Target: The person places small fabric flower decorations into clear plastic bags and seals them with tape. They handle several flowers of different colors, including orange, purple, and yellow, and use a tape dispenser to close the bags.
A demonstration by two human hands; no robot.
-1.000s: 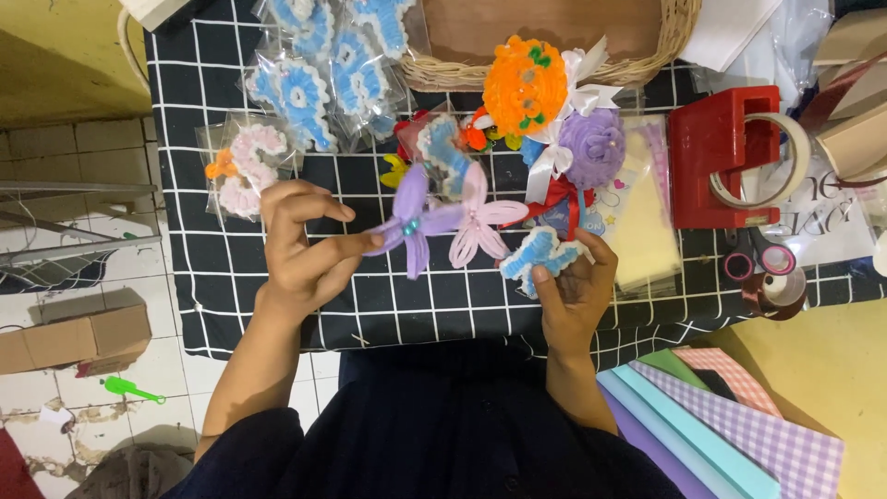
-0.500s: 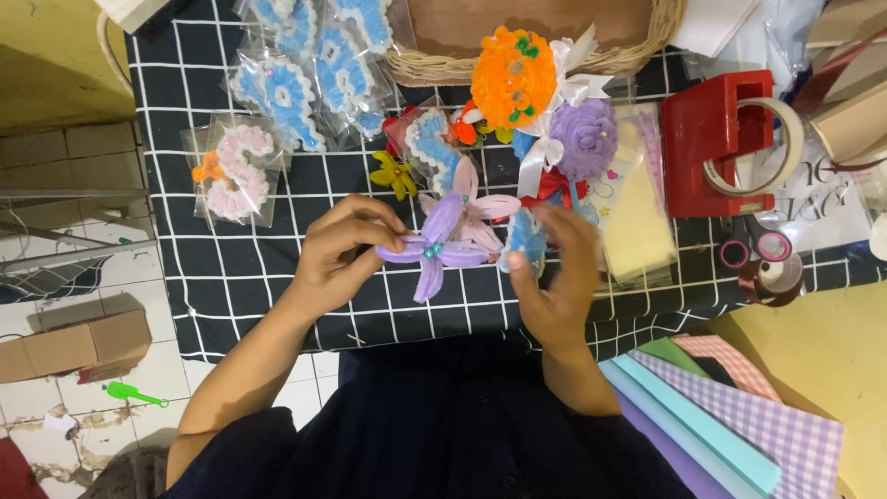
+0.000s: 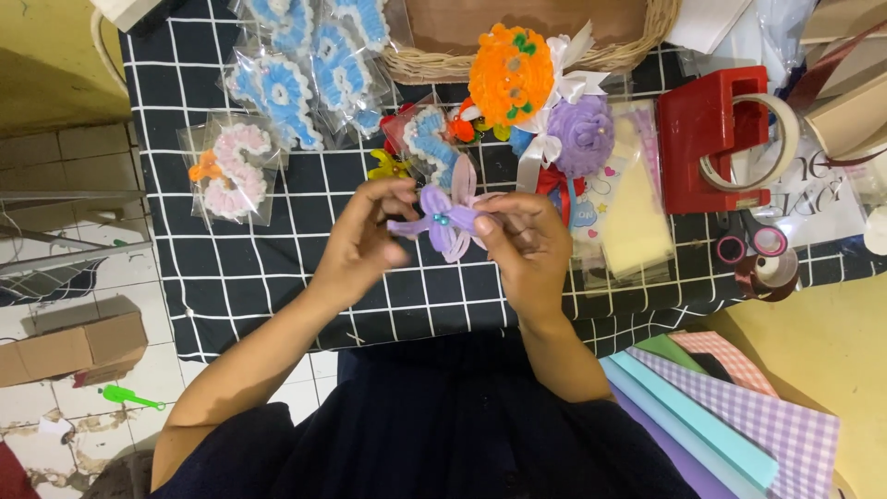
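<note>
A purple fuzzy flower [image 3: 442, 220] with a small bead at its centre is held between both hands above the black checked tablecloth [image 3: 277, 268]. My left hand [image 3: 362, 242] pinches its left petal. My right hand [image 3: 522, 245] grips its right side, where a pale pink petal shape [image 3: 462, 180] sticks up behind. A wrapped blue and white fuzzy piece [image 3: 430, 139] lies just beyond the hands.
Wrapped blue fuzzy shapes [image 3: 296, 65] and a pink one [image 3: 229, 171] lie at the left. An orange pom flower [image 3: 510, 74] and a purple one [image 3: 580, 137] sit by a wicker basket [image 3: 517, 55]. A red tape dispenser [image 3: 716, 139], scissors [image 3: 753, 245] and coloured paper sheets [image 3: 730, 407] are at the right.
Both hands have come together on the purple flower and lifted it slightly toward the far side. The blue piece that my right hand held a second ago is no longer in it.
</note>
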